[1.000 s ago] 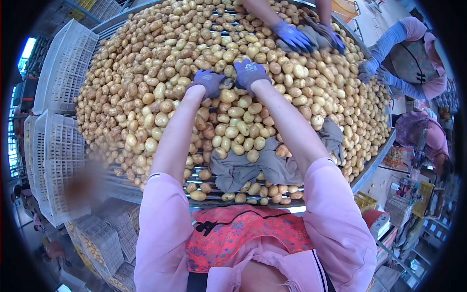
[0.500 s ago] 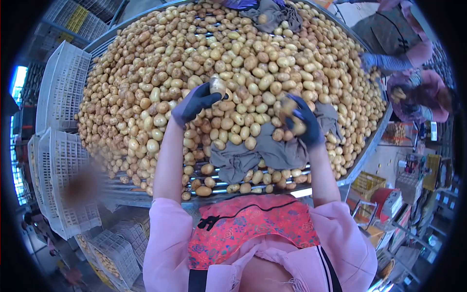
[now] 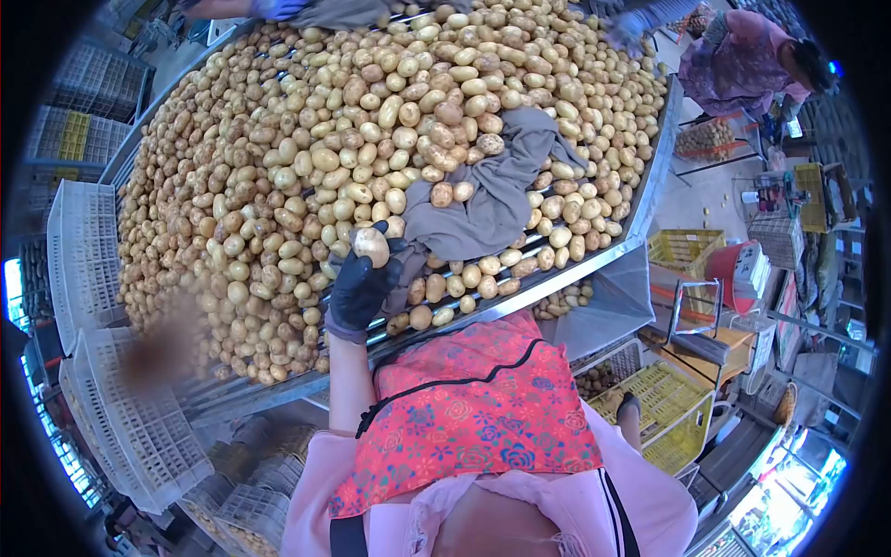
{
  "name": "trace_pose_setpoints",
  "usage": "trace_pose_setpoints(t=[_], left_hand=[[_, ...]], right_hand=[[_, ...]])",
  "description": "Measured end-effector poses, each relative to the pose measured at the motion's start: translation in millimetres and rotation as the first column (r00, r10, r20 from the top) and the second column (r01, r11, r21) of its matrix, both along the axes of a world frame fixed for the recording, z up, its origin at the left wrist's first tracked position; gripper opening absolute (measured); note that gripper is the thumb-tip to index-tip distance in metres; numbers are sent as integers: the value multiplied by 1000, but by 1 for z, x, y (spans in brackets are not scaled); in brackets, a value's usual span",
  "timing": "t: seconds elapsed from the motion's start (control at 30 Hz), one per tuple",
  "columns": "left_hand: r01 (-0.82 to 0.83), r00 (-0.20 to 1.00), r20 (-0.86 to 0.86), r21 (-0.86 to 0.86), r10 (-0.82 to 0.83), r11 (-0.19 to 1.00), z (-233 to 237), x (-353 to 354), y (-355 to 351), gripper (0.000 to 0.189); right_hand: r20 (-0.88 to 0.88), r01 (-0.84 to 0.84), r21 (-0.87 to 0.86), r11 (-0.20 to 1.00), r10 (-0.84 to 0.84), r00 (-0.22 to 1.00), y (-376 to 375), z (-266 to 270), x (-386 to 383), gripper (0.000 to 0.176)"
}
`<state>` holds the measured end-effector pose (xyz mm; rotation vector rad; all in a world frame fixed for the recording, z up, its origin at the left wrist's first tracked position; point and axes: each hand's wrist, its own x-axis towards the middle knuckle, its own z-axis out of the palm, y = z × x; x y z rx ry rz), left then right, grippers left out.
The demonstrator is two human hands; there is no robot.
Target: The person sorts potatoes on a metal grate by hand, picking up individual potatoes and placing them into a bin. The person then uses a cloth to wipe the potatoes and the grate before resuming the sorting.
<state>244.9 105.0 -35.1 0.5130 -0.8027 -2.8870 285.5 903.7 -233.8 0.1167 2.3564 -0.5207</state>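
Note:
My left hand, in a dark glove, is closed around a pale potato with a brownish patch, just above the sorting table's near edge. A heap of potatoes lies around and beyond it. To its right a crumpled grey cloth rests on the rollers, with a few potatoes on it. My right hand is lowered at my right side, near a yellow crate. Only a small dark part of its glove shows; its fingers are hidden.
White plastic crates stand along the left side. The table's metal rim runs in front of me. At the far right are a red and white container and a person in pink. Another person's blue-gloved hand reaches over the far potatoes.
My view has turned to the right. My right hand has left the potatoes by the cloth and dropped to my right side. My left hand still holds a potato, now nearer my body.

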Motion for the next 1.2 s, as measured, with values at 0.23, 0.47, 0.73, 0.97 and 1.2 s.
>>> trace_pose_setpoints(t=[0.23,0.47,0.73,0.97,1.2], left_hand=[[-31,985,144,-403,97,915,28,-28,14,47],[-26,990,117,-386,76,922,45,-25,22,50],[-31,928,242,-706,283,707,39,-45,26,52],[365,912,391,-911,122,190,21,-94,58,48],[370,929,370,-929,24,-5,16,-65,37,51]], right_hand=[[-553,-109,-458,882,-187,812,-405,165,-222,43],[-909,-365,47,930,191,371,-604,92,-355,38],[-206,-138,-835,532,-69,976,-573,178,-325,35],[-363,-315,-915,250,-175,915,-596,199,-200,30],[-444,-441,-845,302,63,894,-654,197,-202,25]])
